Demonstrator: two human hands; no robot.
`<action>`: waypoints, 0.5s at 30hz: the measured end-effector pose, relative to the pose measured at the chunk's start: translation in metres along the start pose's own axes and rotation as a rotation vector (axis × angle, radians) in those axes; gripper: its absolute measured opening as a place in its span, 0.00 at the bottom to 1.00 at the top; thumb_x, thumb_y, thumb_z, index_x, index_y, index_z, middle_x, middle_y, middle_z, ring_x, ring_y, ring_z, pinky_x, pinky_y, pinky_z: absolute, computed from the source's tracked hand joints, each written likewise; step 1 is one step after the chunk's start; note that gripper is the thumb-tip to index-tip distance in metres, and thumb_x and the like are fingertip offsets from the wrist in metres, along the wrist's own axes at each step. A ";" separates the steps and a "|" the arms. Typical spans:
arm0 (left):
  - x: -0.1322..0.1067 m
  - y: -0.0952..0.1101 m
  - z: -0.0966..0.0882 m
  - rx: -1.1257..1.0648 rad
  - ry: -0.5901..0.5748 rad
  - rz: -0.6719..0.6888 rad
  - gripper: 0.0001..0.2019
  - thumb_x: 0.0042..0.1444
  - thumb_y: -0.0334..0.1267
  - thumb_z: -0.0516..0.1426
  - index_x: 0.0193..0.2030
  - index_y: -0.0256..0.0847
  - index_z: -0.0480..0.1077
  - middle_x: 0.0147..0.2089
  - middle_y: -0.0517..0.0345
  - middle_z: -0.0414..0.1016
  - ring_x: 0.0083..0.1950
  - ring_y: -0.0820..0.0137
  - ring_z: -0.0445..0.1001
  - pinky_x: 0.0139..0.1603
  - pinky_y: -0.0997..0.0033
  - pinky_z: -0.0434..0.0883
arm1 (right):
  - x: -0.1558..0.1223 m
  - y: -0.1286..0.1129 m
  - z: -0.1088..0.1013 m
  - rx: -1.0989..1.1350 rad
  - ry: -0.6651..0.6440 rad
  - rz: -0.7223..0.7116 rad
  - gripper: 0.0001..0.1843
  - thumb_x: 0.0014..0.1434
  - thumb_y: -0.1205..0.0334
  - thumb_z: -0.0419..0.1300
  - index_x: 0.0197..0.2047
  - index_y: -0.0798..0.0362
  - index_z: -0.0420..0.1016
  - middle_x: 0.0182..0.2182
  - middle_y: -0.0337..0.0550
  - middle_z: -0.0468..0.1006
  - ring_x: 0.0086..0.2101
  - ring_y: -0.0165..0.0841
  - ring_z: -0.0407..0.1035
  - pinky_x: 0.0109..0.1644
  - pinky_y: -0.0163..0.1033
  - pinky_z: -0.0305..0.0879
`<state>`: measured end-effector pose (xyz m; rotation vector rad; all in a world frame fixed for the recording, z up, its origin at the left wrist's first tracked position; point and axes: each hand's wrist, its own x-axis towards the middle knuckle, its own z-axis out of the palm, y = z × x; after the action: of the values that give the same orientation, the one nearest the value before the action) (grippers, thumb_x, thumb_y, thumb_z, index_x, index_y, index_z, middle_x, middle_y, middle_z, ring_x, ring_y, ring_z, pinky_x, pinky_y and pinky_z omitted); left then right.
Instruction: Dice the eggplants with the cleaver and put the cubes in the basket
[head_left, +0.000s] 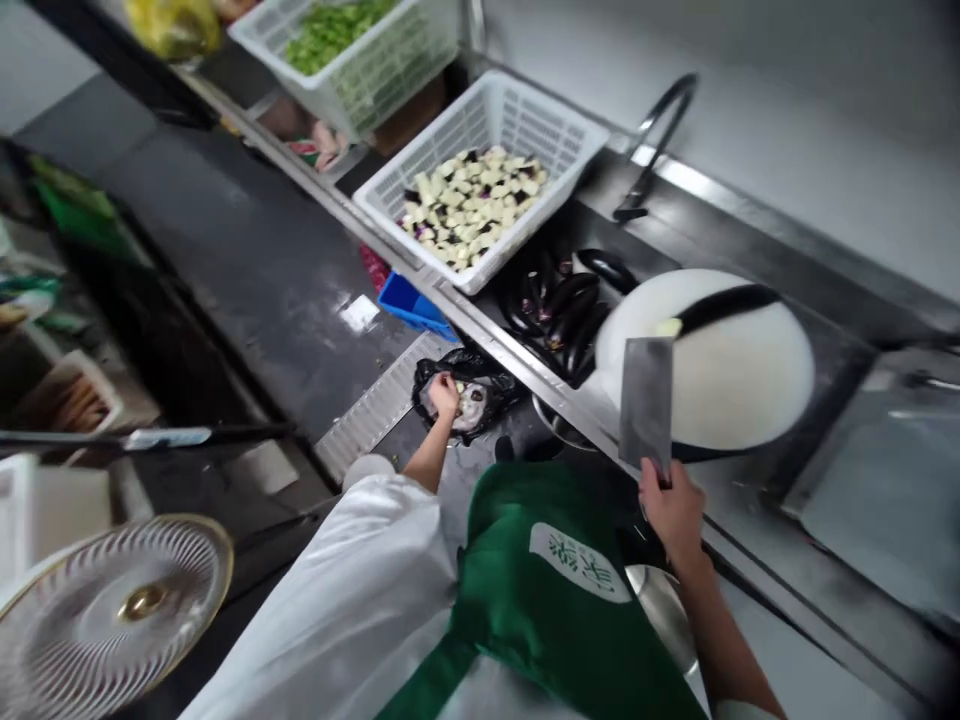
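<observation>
At centre frame the left hand (444, 393) reaches down into a black bag (491, 385) on the floor. At lower right, the right hand (675, 510) grips a cleaver (645, 400), its blade over a round white cutting board (735, 390) bearing one eggplant (724, 305). Higher up, whole eggplants (559, 310) lie in the sink (600, 235), beside a white basket (525, 120) of cut pieces (469, 205).

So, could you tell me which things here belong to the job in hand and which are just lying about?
In use: cleaver in right hand, eggplant on cutting board, basket of cut pieces, black bag at left hand.
Lying about: fan, blue tub, greens basket.
</observation>
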<state>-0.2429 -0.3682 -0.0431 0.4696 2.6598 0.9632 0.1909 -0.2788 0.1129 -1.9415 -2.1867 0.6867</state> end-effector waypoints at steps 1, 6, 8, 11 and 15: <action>0.001 0.015 0.006 -0.032 0.007 0.061 0.18 0.59 0.27 0.52 0.54 0.36 0.74 0.52 0.45 0.78 0.58 0.61 0.76 0.64 0.61 0.70 | -0.001 0.015 -0.011 -0.083 0.074 0.041 0.21 0.67 0.43 0.50 0.37 0.51 0.72 0.27 0.52 0.79 0.31 0.44 0.73 0.38 0.43 0.64; -0.007 0.168 0.075 -0.312 -0.113 0.642 0.12 0.64 0.31 0.51 0.44 0.40 0.76 0.46 0.49 0.78 0.52 0.63 0.77 0.60 0.62 0.73 | 0.009 0.076 -0.043 -0.313 0.147 0.207 0.18 0.68 0.55 0.49 0.39 0.57 0.76 0.32 0.56 0.79 0.35 0.45 0.72 0.38 0.42 0.60; -0.022 0.249 0.114 -0.385 -0.238 0.881 0.12 0.66 0.33 0.51 0.45 0.40 0.76 0.47 0.50 0.79 0.52 0.63 0.77 0.59 0.62 0.73 | 0.014 0.089 -0.044 -0.329 0.137 0.254 0.18 0.69 0.57 0.49 0.40 0.58 0.77 0.33 0.56 0.79 0.35 0.44 0.72 0.38 0.42 0.59; -0.054 0.359 0.172 -0.303 -0.428 1.034 0.14 0.67 0.37 0.54 0.56 0.38 0.74 0.53 0.45 0.78 0.56 0.59 0.76 0.61 0.59 0.72 | 0.018 0.096 -0.037 -0.299 0.109 0.283 0.17 0.71 0.58 0.50 0.42 0.58 0.77 0.34 0.54 0.80 0.35 0.42 0.73 0.38 0.41 0.58; -0.097 0.446 0.226 0.140 -0.638 0.912 0.31 0.65 0.46 0.59 0.70 0.31 0.61 0.61 0.32 0.72 0.62 0.48 0.73 0.61 0.52 0.71 | 0.022 0.100 -0.029 -0.222 0.097 0.289 0.18 0.73 0.58 0.49 0.46 0.59 0.77 0.36 0.53 0.81 0.36 0.40 0.74 0.38 0.39 0.58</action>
<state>0.0190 0.0462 0.0960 1.7651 1.8860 0.6322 0.2898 -0.2438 0.0925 -2.3786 -2.0201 0.3852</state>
